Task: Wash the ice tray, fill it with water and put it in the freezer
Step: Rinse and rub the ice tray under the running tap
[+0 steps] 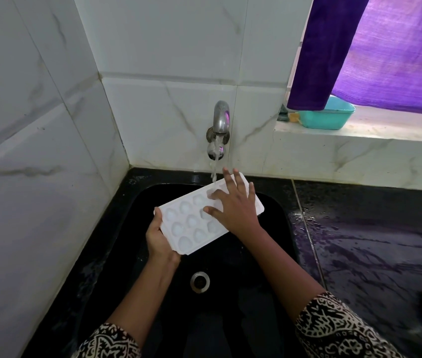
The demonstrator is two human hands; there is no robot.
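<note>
Left hand grips ice tray under tap water, right hand spread on it

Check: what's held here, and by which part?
The ice tray, gripped by the left hand at its near-left end. The right hand lies spread on top.

White plastic ice tray with rounded cups, face up and tilted, held over black sink; far end under running water from tap.
</note>
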